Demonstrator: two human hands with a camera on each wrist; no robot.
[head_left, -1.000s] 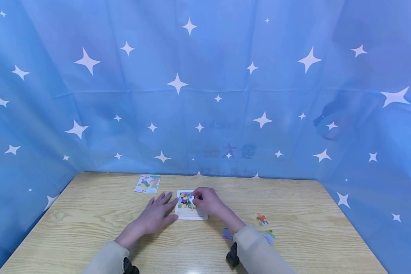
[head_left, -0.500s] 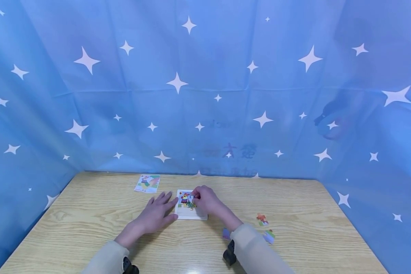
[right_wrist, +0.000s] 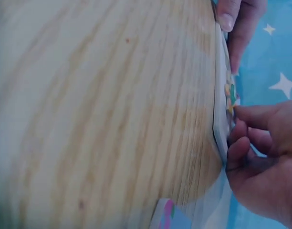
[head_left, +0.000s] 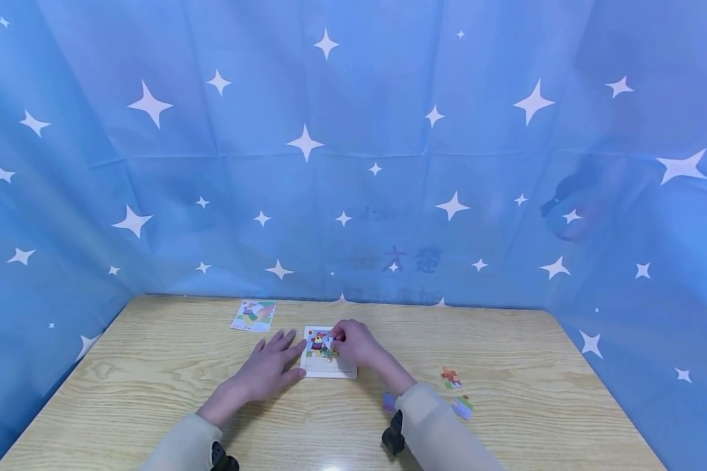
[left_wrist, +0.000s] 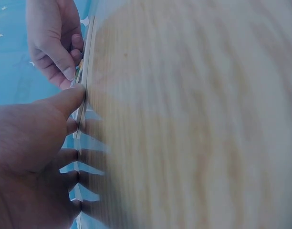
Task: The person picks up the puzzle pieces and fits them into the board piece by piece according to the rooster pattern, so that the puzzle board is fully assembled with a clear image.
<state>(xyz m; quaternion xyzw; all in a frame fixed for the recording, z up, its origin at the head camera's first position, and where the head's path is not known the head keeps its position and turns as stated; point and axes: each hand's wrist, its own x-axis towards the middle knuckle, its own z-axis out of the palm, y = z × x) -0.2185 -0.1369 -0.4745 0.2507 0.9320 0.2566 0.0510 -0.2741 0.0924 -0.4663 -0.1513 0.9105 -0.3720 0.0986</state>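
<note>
A white puzzle tray lies on the table with several joined pieces in its upper part, showing a colourful rooster. My left hand is spread on the table, its thumb and forefinger touching the tray's left edge. Over the right side of the tray, my right hand pinches a puzzle piece between thumb and fingers, against the joined pieces. Most of that piece is hidden by the fingers. The right wrist view shows the tray edge-on, with the right hand's curled fingers at its surface.
A picture card lies at the back left. Loose puzzle pieces lie to the right: an orange one, a green and lilac one, and a purple one partly behind the right sleeve. A starry blue curtain hangs behind the table.
My right hand and wrist have shifted very slightly left and stay over the same part of the tray, the piece turning a little in the fingers. The left hand has not moved.
</note>
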